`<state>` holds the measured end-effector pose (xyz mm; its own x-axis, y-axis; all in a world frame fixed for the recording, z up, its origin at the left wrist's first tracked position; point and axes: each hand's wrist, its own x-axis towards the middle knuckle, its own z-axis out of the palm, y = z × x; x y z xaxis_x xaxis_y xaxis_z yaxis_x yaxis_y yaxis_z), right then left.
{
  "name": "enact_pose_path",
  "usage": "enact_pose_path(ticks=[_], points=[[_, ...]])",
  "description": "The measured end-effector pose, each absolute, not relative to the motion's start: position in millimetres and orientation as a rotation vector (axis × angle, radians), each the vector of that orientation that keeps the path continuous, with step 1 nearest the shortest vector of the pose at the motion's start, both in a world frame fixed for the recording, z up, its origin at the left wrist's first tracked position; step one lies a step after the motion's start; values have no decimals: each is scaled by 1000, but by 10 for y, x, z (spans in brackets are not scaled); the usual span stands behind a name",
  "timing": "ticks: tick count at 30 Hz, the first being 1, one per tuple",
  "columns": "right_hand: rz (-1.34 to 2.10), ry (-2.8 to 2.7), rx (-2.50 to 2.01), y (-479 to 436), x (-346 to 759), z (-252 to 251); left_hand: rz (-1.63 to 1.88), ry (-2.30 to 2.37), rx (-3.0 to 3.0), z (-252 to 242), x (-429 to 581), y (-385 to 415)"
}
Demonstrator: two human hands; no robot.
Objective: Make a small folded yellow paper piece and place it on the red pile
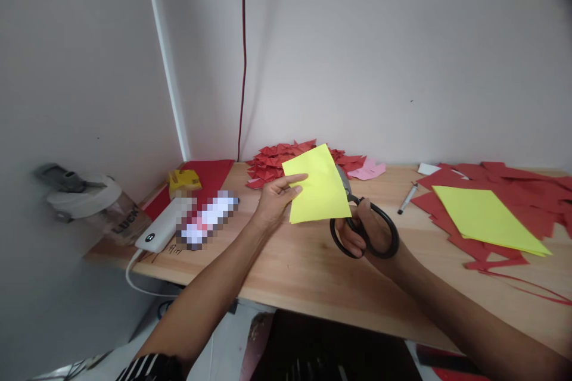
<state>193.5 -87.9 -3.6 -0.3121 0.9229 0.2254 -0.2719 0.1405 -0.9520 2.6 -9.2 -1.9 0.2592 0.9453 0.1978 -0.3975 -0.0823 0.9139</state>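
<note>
My left hand (277, 201) pinches a sheet of yellow paper (318, 187) by its left side, holding it up above the desk. With my right hand (373, 223) I grip black-handled scissors (394, 232), fingers and thumb through the loops. The scissor blades lie at the right edge of the yellow paper, partly hidden behind it, so I cannot tell whether they are apart. Behind the sheet sits a heap of folded red paper pieces (279, 158). Several more yellow sheets (487, 214) lie stacked on the right.
Red paper scraps (504, 181) spread under the yellow stack, near a marker (407, 198). Pink paper (369, 169) lies by the red heap. On the left are a phone (210, 220), a white power bank (158, 232) with a cable, a yellow tape roll (184, 181) and a bottle (111, 214).
</note>
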Motion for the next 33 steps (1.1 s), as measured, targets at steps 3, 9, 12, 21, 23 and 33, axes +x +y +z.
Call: enact_pose_path(ticks=[3, 9, 12, 21, 23, 33], points=[[1412, -1323, -702, -882, 1925, -39, 1245, 639, 1142, -24, 24, -89], [1438, -1370, -632, -835, 1905, -96, 1247, 665, 1150, -28, 17, -83], [1454, -1402, -610, -830, 1912, -88, 1236, 688, 1154, 1, 20, -101], [1488, -1450, -598, -811, 1951, -52, 1198, 718, 1157, 148, 48, -191], [1488, -1438, -602, -797, 1952, -69, 1197, 718, 1153, 129, 48, -184], [1272, -1417, -846, -895, 1928, 21, 1203, 680, 1163, 22, 34, -142]])
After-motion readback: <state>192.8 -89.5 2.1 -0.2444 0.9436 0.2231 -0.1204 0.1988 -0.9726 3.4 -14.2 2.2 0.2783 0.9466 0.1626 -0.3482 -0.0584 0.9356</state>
